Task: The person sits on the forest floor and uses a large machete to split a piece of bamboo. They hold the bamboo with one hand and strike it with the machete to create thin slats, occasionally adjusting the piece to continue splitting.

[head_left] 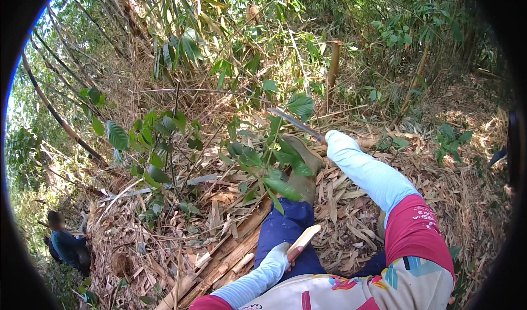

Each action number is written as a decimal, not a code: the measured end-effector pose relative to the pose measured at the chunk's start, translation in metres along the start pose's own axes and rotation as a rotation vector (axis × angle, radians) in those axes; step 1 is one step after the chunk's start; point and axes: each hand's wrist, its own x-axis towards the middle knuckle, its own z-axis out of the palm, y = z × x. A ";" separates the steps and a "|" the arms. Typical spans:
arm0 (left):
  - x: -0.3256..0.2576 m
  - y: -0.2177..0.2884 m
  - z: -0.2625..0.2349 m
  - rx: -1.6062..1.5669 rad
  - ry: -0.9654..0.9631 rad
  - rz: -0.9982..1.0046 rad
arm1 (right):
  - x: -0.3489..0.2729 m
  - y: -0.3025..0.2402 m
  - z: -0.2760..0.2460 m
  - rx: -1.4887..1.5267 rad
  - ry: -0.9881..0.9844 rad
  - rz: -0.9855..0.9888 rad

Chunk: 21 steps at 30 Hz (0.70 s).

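Note:
My left hand [292,255] rests close to my thigh, in front of my body. Its fingers are wrapped round a short, pale, flat piece of split wood [305,237]. My right arm, in a light blue sleeve, reaches forward. At its end my right hand [328,137], mostly hidden by the sleeve, grips a machete whose long grey blade [295,123] points forward and left. The handle is covered by the hand. Leaves of a green sapling [277,159] hang beside the blade and over my olive rubber boot [305,181].
Split logs [233,260] lie along my left leg. Dry bamboo leaves [351,217] cover the sloping ground. An upright cut stump [333,68] stands ahead, before dense bamboo. Another person [70,244] in a dark teal top is down the slope at the far left.

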 end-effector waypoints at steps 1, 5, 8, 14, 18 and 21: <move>0.000 0.002 0.001 0.000 0.003 0.010 | 0.002 0.001 0.008 -0.060 0.011 -0.148; -0.006 0.003 0.003 0.041 0.018 0.030 | -0.021 -0.067 0.004 -0.353 -0.400 -0.214; -0.008 0.012 0.004 0.067 0.013 0.036 | -0.024 -0.093 0.038 -0.467 -0.529 -0.355; -0.012 0.009 0.005 0.048 0.026 0.038 | -0.093 -0.108 0.014 -0.570 -0.430 -0.538; -0.010 0.008 0.005 0.078 0.057 0.070 | -0.131 -0.117 -0.054 -0.342 -0.509 -0.332; -0.013 0.012 0.007 0.069 0.067 0.068 | -0.137 -0.066 -0.073 -0.133 -0.141 -0.404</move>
